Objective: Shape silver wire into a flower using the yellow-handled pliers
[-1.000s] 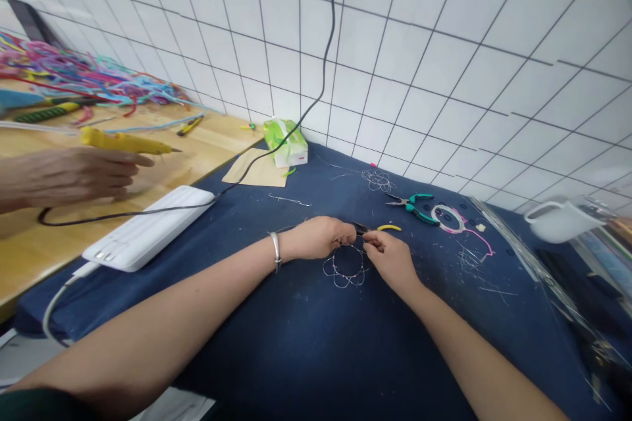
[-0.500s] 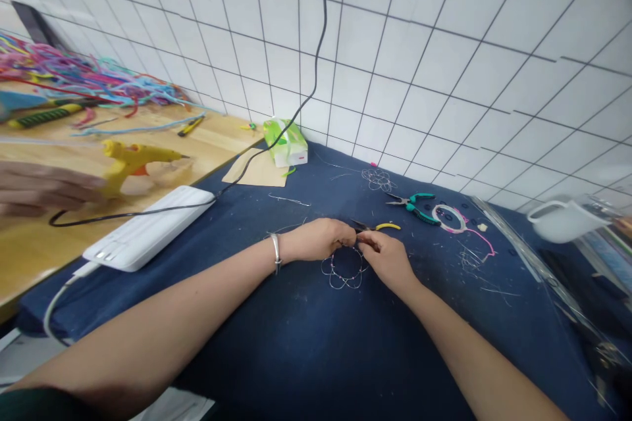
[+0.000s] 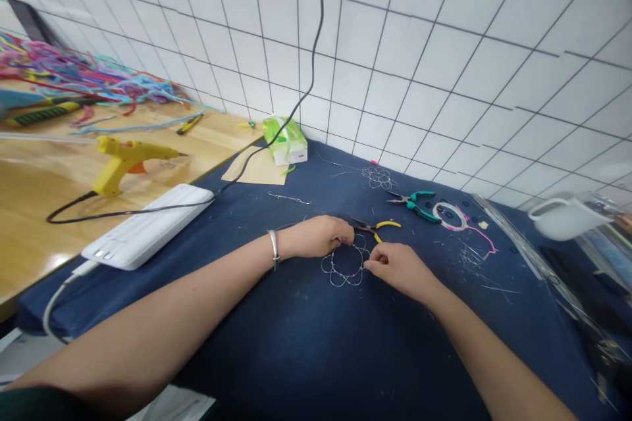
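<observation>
A flower-shaped ring of thin silver wire with small pink beads (image 3: pixel 347 275) is between my hands over the dark blue cloth. My left hand (image 3: pixel 328 237), with a bangle at its wrist, is closed on the upper left of this wire flower; its fingertips are partly hidden. At the right edge of the flower, my right hand (image 3: pixel 399 268) pinches the wire between thumb and forefinger. Just beyond the hands lie pliers with yellow handles (image 3: pixel 377 229), their jaws toward my left hand.
Teal-handled pliers (image 3: pixel 415 202), a second wire flower (image 3: pixel 378 177) and a white spool (image 3: pixel 449 217) lie farther back. A white power bank (image 3: pixel 148 230) and a yellow glue gun (image 3: pixel 118 161) are at left. A black cable (image 3: pixel 316 59) hangs down. A white mug (image 3: pixel 567 217) stands right.
My right hand has moved right and toward me, away from my left fingers, uncovering the yellow-handled pliers and more of the flower. Another person's hand has left the glue gun.
</observation>
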Motion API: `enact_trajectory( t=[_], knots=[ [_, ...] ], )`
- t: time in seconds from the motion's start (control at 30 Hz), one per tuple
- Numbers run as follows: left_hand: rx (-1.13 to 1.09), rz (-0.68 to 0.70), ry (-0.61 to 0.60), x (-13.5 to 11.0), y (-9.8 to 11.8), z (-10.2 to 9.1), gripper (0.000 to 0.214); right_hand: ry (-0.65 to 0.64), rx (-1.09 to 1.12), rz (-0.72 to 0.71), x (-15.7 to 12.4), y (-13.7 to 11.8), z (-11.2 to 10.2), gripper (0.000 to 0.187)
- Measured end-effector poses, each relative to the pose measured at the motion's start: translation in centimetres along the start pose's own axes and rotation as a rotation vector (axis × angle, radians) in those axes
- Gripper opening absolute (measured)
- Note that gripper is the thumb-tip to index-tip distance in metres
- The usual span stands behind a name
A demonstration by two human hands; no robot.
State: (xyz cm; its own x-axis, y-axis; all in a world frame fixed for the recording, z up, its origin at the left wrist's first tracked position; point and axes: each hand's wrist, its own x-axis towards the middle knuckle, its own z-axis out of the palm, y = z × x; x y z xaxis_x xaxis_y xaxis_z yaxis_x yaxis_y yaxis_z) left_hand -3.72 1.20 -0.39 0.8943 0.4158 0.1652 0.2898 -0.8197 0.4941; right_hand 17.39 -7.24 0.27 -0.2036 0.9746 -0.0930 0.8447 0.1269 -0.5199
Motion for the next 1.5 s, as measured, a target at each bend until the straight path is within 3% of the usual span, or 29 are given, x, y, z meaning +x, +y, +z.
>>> enact_trajectory(
  t=[0.47, 0.63, 0.77, 1.0, 1.13, 1.33, 1.5],
  knots=[
    [-0.022, 0.063, 0.003, 0.0, 0.0, 0.2, 0.030, 0.166, 0.029, 0.060, 0.5, -0.2, 1.8, 0.017],
    [-0.099, -0.073, 0.067, 0.2, -0.1, 0.3, 0.029, 0.188, 0.188, 0.079, 0.6, -0.2, 1.8, 0.020],
    [-0.279, -0.204, 0.106, 0.1, -0.2, 0.2, 0.029, 0.156, 0.387, 0.117, 0.4, -0.4, 1.4, 0.022],
    [-0.500, -0.136, -0.139, -0.4, -0.2, -1.1, 0.033, -0.156, 0.528, 0.179, -0.1, -0.8, 0.5, 0.019],
    [-0.614, -0.199, -0.180, -0.4, 0.1, -1.1, 0.031, -0.159, 0.566, 0.224, -0.2, -1.0, 0.4, 0.017],
    [-0.572, -0.310, -0.078, -0.3, 0.8, -0.9, 0.019, -0.043, 0.559, 0.180, -0.3, -1.6, 0.7, 0.016],
    [-0.579, -0.364, 0.015, -0.2, 1.1, -1.3, 0.020, -0.128, 0.704, 0.192, -0.4, -2.0, 1.1, 0.021]
  ],
)
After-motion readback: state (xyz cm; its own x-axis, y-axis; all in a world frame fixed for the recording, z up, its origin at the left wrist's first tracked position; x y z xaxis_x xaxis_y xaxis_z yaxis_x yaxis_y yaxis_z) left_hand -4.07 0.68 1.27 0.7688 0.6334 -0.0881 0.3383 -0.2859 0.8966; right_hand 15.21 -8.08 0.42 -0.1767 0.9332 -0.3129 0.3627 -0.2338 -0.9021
